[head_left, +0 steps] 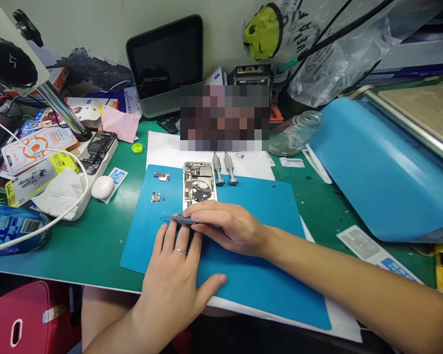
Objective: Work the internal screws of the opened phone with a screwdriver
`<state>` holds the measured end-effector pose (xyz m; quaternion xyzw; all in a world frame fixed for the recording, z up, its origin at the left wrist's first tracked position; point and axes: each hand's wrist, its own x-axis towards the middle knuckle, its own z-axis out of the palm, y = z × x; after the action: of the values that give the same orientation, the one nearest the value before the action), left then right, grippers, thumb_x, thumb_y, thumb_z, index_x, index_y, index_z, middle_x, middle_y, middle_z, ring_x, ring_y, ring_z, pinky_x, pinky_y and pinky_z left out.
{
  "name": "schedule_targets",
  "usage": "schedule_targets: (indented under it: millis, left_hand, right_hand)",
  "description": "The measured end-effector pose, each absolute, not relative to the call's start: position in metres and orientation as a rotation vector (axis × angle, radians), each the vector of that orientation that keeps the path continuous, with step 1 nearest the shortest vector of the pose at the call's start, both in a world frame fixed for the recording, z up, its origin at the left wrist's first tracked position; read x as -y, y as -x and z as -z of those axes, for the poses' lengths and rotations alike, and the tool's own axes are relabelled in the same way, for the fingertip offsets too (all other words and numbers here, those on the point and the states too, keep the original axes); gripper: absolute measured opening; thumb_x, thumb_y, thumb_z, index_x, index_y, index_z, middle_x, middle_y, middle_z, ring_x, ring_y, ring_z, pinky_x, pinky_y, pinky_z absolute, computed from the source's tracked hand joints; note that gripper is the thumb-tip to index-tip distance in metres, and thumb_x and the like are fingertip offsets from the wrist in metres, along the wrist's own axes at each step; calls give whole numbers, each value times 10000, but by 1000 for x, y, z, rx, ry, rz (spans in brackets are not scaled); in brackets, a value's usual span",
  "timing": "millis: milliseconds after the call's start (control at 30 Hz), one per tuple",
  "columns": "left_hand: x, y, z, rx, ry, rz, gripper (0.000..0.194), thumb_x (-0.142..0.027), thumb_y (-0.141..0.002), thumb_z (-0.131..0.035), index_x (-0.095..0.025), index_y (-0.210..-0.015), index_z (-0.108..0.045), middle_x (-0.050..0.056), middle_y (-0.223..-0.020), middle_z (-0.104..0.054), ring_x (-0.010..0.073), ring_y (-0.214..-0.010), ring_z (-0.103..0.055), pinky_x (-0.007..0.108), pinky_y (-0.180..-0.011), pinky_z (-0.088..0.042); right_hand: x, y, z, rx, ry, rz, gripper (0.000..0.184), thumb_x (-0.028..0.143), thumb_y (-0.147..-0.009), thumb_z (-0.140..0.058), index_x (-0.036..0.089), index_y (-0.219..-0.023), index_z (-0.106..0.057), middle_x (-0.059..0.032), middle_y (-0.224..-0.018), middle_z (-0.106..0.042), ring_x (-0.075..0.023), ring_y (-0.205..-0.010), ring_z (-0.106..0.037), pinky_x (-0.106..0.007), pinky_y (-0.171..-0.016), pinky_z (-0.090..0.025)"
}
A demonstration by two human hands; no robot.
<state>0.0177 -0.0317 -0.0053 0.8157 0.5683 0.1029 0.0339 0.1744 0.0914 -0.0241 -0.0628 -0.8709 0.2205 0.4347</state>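
An opened phone [199, 183], back cover removed and internal boards exposed, is laid flat lengthwise on the blue mat [243, 275]. Slim dark tweezers [192, 221] are held level across its near end.

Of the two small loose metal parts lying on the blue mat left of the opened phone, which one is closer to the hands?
The lower small metal part: it lies nearer the tweezers tip and left hand than the upper small part beside the opened phone.

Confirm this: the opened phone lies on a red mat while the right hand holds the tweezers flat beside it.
Not quite. In the head view the mat is blue, not red. The opened silver phone does lie on it, and the right hand holds thin grey metal tweezers flat beside it.
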Motion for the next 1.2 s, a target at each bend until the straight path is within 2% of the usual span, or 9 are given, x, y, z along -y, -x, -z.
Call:
schedule_targets:
  millis: [233,433,767,967,1100,1200]
  left_hand:
    - [31,-17,7,-1748,-2498,-296,703,-652,-929,-491,-108,-1374,-522,168,-1361,-551,382,-1312,-480,566,-1146,-369]
    - [31,-18,6,-1750,-2488,-274,712,-654,-932,-481,-113,-1394,-505,166,-1385,-533,372,-1318,-471,557,-1159,-358]
    - [32,-18,4,-1751,-2480,-256,701,-651,-929,-491,-120,-1386,-519,168,-1373,-534,379,-1312,-473,565,-1150,-363]
    - [32,-17,4,-1741,-2470,-268,730,-664,-928,-484,-133,-1430,-487,189,-1432,-510,399,-1369,-438,589,-1139,-368]
    - [31,-12,-1,-1656,-2471,-218,777,-634,-930,-518,-162,-1526,-361,197,-1558,-375,414,-1458,-323,610,-1142,-360]
    - [31,-7,-9,-1607,-2462,-201,787,-606,-939,-527,-159,-1549,-309,195,-1604,-292,415,-1494,-245,608,-1151,-356]
  right_hand:
    - [-91,-174,23,2193,145,-551,355,66,-940,-551,144,-1278,-475,-129,-1089,-678,-158,-1062,-678,-303,-868,-630]
    - [-91,-174,22,2222,154,-513,294,79,-939,-549,133,-1228,-553,-140,-1102,-686,-155,-1043,-689,-261,-867,-616]
    - [-90,-173,21,2234,157,-479,224,90,-952,-535,114,-1167,-592,-156,-1086,-692,-166,-1009,-696,-269,-850,-629]
    - [-91,-175,23,2159,207,-488,360,75,-929,-580,156,-1274,-519,-119,-1096,-696,-159,-1049,-693,-286,-868,-633]
    - [-90,-176,25,2021,330,-515,454,111,-917,-625,219,-1330,-471,-85,-1081,-716,-175,-1043,-710,-339,-877,-639]
    - [-86,-177,22,1843,452,-571,513,137,-905,-656,268,-1351,-441,-47,-1040,-723,-162,-976,-727,-336,-845,-641]
